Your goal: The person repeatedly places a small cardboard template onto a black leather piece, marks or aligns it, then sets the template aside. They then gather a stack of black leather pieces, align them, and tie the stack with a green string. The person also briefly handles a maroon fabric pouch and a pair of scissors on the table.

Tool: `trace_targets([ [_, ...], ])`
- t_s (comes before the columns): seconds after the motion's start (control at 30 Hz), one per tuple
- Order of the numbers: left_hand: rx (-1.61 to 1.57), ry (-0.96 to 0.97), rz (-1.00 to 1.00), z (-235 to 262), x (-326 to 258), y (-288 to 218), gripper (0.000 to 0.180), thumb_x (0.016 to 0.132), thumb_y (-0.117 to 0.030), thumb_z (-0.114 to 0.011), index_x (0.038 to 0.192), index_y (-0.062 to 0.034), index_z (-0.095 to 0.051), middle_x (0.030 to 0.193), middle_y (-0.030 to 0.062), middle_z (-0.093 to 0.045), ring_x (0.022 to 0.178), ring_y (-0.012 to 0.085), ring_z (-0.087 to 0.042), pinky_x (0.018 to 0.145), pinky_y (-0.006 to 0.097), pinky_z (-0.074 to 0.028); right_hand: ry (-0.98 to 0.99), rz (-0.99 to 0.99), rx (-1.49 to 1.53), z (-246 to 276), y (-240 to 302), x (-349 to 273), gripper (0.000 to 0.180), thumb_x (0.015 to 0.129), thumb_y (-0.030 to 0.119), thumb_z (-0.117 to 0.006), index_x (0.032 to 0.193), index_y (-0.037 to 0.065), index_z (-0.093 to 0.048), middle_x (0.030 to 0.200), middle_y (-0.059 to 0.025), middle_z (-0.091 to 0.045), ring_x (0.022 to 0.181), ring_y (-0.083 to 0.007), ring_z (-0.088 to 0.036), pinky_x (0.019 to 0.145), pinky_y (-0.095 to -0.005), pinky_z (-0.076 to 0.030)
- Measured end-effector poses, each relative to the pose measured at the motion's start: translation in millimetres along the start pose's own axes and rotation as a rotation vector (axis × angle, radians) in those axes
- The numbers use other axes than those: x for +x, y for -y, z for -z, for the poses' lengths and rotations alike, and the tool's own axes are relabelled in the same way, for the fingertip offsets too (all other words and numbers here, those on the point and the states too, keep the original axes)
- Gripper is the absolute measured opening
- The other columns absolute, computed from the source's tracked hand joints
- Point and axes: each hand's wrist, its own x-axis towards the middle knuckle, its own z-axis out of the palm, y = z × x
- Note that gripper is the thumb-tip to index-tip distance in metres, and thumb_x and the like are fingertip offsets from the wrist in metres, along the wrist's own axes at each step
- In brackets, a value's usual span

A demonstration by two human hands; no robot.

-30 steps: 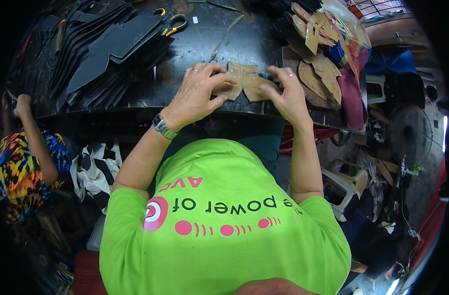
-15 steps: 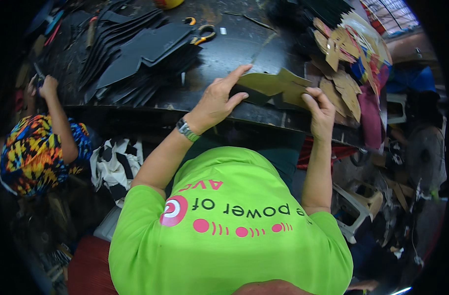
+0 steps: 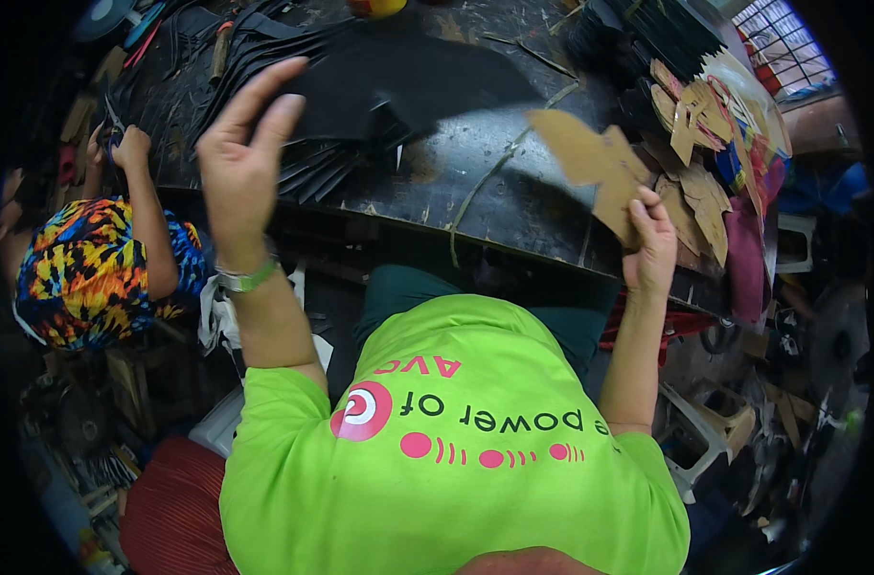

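My right hand point(image 3: 650, 244) pinches the lower end of a brown cardboard pattern piece point(image 3: 590, 158), its upper end tilted up to the left above the table. On the far left my left hand point(image 3: 245, 153) is raised, thumb and fingers apart. Just beyond its fingertips, a dark flat cut sheet point(image 3: 408, 86) with a notched edge looks smeared by motion. That sheet hangs over or lies on the pile of black cut pieces point(image 3: 312, 172); which of the two, I cannot tell.
More cardboard patterns point(image 3: 691, 192) lie heaped on the table's right side, near dark stacked strips point(image 3: 667, 38). A thin strip point(image 3: 494, 172) crosses the dark table point(image 3: 552, 225). At left, a co-worker in a colourful shirt point(image 3: 92, 273) holds scissors point(image 3: 114, 120). A yellow container point(image 3: 377, 8) stands far back.
My hands have moved apart. The black sheet has left the cardboard pattern and shifted left toward the pile, where my left hand has opened. My right hand has kept the pattern, now tilted upward.
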Motion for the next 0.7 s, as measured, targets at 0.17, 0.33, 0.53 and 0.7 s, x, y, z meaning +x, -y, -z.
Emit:
trace_targets([
  [0.17, 0.178, 0.050, 0.213, 50, 18, 39, 0.030, 0.098, -0.009, -0.067, 0.127, -0.0023, -0.072, 0.118, 0.0051, -0.074, 0.107, 0.0098, -0.065, 0.096, 0.025, -0.048, 0.138, 0.053, -0.308, -30, -12, 2, 0.024, 0.095, 0.005, -0.071, 0.118, 0.001, -0.066, 0.103, -0.0022, -0.070, 0.091, -0.0094, -0.066, 0.085, -0.0226, -0.051],
  [0.33, 0.517, 0.104, 0.119, 51, 13, 62, 0.027, 0.097, -0.016, -0.068, 0.122, -0.0079, -0.075, 0.116, 0.0099, -0.073, 0.111, 0.0202, -0.068, 0.099, 0.030, -0.048, 0.038, 0.322, -0.977, -48, -13, 1, 0.032, 0.089, 0.016, -0.076, 0.117, 0.004, -0.068, 0.094, -0.0182, -0.073, 0.081, -0.0240, -0.071, 0.076, -0.0354, -0.054],
  [0.53, 0.643, 0.072, 0.066, 44, 12, 69, 0.027, 0.097, -0.021, -0.070, 0.120, -0.0075, -0.075, 0.120, 0.0117, -0.071, 0.114, 0.0244, -0.067, 0.102, 0.032, -0.048, 0.012, 0.449, -1.135, -53, -14, -1, 0.034, 0.086, 0.020, -0.077, 0.116, 0.007, -0.069, 0.102, -0.0186, -0.074, 0.091, -0.0364, -0.072, 0.079, -0.0407, -0.055],
  [0.7, 0.675, 0.068, 0.068, 41, 11, 65, 0.030, 0.098, -0.022, -0.070, 0.122, -0.0048, -0.073, 0.122, 0.0110, -0.071, 0.116, 0.0226, -0.067, 0.103, 0.032, -0.047, 0.014, 0.397, -1.168, -54, -13, -4, 0.032, 0.087, 0.023, -0.075, 0.115, 0.008, -0.069, 0.104, -0.0186, -0.073, 0.093, -0.0381, -0.071, 0.080, -0.0430, -0.055],
])
